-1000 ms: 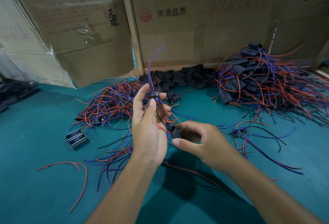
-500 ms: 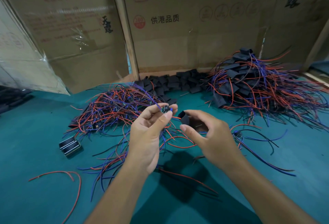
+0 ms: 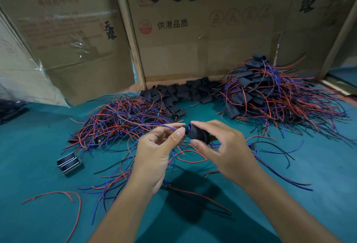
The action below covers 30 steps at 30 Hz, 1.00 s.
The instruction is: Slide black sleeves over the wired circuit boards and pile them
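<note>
- Two hands meet above the green table (image 3: pixel 38 146): the left hand (image 3: pixel 154 156) pinches a wired circuit board (image 3: pixel 185 127) by thumb and forefinger; the right hand (image 3: pixel 222 146) holds a black sleeve (image 3: pixel 197 133) between thumb and fingers, its mouth touching the board.
- Insertion looks just begun.
- Next, the sleeve needs pushing leftward over the board, then dropping on the finished pile (image 3: pixel 270 94), far right.

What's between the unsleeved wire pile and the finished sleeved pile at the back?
Head view: a heap of empty black sleeves bridges the unsleeved wire pile and the sleeved pile.
</note>
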Available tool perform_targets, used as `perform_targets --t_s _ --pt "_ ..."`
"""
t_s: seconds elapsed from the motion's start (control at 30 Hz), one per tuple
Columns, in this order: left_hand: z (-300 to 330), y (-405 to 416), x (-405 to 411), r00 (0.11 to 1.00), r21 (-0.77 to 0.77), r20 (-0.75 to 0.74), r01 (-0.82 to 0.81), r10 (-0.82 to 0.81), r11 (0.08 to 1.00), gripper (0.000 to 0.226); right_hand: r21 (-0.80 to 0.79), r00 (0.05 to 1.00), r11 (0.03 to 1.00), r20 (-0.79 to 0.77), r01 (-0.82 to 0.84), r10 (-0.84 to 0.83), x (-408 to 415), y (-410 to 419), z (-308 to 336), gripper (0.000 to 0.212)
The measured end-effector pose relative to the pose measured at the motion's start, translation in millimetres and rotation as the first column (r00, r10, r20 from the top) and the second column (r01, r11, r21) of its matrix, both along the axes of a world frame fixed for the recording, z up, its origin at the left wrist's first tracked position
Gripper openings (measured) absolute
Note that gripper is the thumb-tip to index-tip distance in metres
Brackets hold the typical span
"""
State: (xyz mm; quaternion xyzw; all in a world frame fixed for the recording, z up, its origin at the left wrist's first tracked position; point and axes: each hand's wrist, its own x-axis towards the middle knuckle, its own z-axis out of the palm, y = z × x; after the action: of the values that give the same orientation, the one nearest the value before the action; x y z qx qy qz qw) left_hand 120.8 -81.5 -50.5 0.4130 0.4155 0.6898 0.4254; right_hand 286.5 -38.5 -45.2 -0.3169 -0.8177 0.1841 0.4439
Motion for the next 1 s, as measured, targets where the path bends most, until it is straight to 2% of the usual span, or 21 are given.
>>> perform_targets --t_s 0.2,0.3,0.4,0.7,1.0 --pt "-1 0 -1 1.0 0.006 -0.015 -0.002 0.002 1.0 0.011 0.012 0.999 0.999 -0.009 -0.038 0.038 0 -1 -2 0.033" --pt "-2 0 3 0.999 -0.029 0.005 -0.038 0.038 0.999 0.02 0.005 0.999 0.999 0.0 -0.04 0.04 0 -1 -3 0.03" --pt "-5 -1 8 0.999 -0.036 0.032 -0.035 0.036 0.999 0.016 0.015 0.999 0.999 0.02 -0.047 0.047 0 0 -4 0.026" --pt "-7 1 8 0.997 -0.013 -0.063 -0.038 0.037 0.999 0.013 0.026 0.995 0.998 0.089 -0.051 0.048 -1 -1 -5 0.023" --pt "-14 4 9 0.99 0.0 -0.126 -0.069 0.068 0.998 0.018 0.074 0.966 0.997 0.26 -0.008 -0.012 -1 -2 -7 0.026"
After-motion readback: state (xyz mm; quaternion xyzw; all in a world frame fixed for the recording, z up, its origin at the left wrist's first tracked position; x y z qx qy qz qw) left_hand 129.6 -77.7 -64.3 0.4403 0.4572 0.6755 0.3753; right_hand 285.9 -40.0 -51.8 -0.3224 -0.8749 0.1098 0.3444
